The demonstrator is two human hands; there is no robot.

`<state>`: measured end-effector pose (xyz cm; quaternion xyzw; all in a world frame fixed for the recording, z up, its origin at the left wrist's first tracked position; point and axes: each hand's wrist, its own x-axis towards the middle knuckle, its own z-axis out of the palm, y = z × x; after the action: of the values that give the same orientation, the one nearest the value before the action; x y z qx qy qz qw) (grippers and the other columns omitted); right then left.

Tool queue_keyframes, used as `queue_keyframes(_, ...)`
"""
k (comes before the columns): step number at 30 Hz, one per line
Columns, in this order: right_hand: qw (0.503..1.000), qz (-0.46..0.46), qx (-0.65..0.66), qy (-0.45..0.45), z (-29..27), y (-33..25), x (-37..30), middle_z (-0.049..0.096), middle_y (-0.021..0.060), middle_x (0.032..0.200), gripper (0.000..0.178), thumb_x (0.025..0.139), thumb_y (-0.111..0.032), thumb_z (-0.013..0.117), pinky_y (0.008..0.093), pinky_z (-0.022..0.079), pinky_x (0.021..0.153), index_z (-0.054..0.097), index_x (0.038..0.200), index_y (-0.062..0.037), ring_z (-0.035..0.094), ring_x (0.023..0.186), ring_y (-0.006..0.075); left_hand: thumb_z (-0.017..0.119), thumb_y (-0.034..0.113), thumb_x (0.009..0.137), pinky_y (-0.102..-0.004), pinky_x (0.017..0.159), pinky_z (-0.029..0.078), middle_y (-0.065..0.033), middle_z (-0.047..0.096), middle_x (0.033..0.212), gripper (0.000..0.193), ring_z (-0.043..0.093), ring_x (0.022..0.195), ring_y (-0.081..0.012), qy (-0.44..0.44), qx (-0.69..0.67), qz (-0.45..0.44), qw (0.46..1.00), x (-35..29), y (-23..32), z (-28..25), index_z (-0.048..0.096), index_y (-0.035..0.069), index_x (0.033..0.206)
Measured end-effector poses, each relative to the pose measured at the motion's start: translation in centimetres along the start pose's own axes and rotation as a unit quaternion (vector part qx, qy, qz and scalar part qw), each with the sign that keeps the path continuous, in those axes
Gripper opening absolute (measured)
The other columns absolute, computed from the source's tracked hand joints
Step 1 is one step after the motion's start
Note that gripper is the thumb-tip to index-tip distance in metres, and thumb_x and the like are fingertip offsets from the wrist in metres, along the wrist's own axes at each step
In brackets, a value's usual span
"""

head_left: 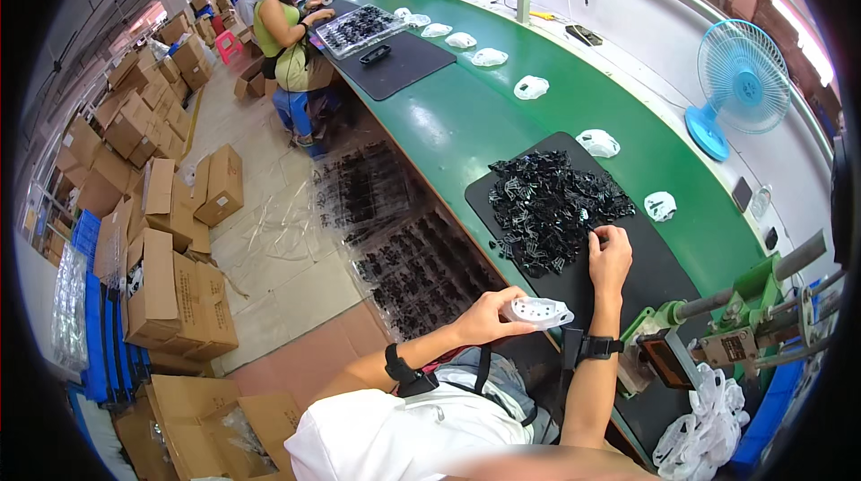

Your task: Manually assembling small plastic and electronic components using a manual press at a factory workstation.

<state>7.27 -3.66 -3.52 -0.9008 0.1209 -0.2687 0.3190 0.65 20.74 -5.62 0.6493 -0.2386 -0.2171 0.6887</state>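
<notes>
My left hand (489, 319) grips a white plastic shell (541, 313) with small dark holes in its face, held up in front of my body. Over the black mat (647, 276), my right hand (611, 254) reaches to the near right edge of a heap of small black plastic parts (556, 210). Its thumb and fingers are pinched together; whatever sits between them is too small to make out. Beyond the heap, a white shell (660, 206) and another white shell (598, 143) lie on the green workbench (430, 135).
Close on the right stands a green hand press (717, 324), with white plastic bags (704, 427) below it. A blue fan (743, 77) is at the back right. Several white shells line the bench toward a co-worker (287, 41). Cardboard boxes (170, 292) crowd the left floor.
</notes>
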Motion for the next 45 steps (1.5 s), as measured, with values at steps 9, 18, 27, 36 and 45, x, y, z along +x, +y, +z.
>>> queue_keyframes(9,0.989,0.071,0.094,0.091,-4.5,-1.4,-4.3,0.071,0.0116,0.086,0.013,0.078,-0.008,0.068,0.0313,0.051,0.062,0.058,0.082,-0.0006,0.067,0.064,0.0191,0.079,0.021,0.081,-0.0263,0.081,0.051,-0.0072,0.07,0.094,0.037,0.062,0.089,-0.0086,0.01,0.047,0.031,0.998,1.3,1.2,1.0,0.061,-0.001,0.106)
queue_keyframes(18,0.895,0.206,0.391,0.065,-4.4,-0.1,-9.3,0.07,0.0145,0.086,0.016,0.08,0.005,0.057,0.0247,0.052,0.059,0.044,0.087,-0.0024,0.064,0.066,0.0105,0.079,0.019,0.082,-0.0256,0.08,0.05,-0.0069,0.069,0.095,0.037,0.061,0.09,-0.0084,0.014,0.005,0.022,1.0,1.3,0.8,2.4,0.061,-0.001,0.106)
queue_keyframes(27,0.944,0.188,0.256,0.083,-4.9,0.5,-12.0,0.065,0.004,0.083,0.009,0.083,0.003,0.06,0.0241,0.05,0.068,0.054,0.089,-0.001,0.063,0.077,0.0099,0.078,0.013,0.082,-0.0256,0.081,0.05,-0.006,0.068,0.099,0.033,0.061,0.092,-0.0086,0.012,-0.019,0.025,0.999,1.2,-0.6,3.5,0.061,-0.002,0.106)
queue_keyframes(36,0.814,0.184,0.539,0.117,-9.0,-2.6,-13.1,0.068,0.0072,0.103,0.021,0.088,0.001,0.067,0.0249,0.048,0.088,0.063,0.108,0.0001,0.062,0.097,0.0117,0.076,0.001,0.081,-0.0284,0.089,0.049,-0.0086,0.066,0.107,0.036,0.062,0.1,-0.0132,0.02,-0.05,0.02,0.998,1.7,2.1,2.0,0.055,-0.001,0.11)
queue_keyframes(45,0.853,0.203,0.457,0.15,-12.6,-4.4,-15.7,0.068,0.005,0.102,0.023,0.084,-0.001,0.071,0.0227,0.044,0.083,0.068,0.107,0.0007,0.059,0.094,0.0103,0.081,0.002,0.073,-0.0268,0.079,0.051,-0.0086,0.068,0.1,0.038,0.065,0.091,-0.0138,-0.022,0.083,0.107,0.991,3.1,4.1,6.4,0.063,-0.001,0.106)
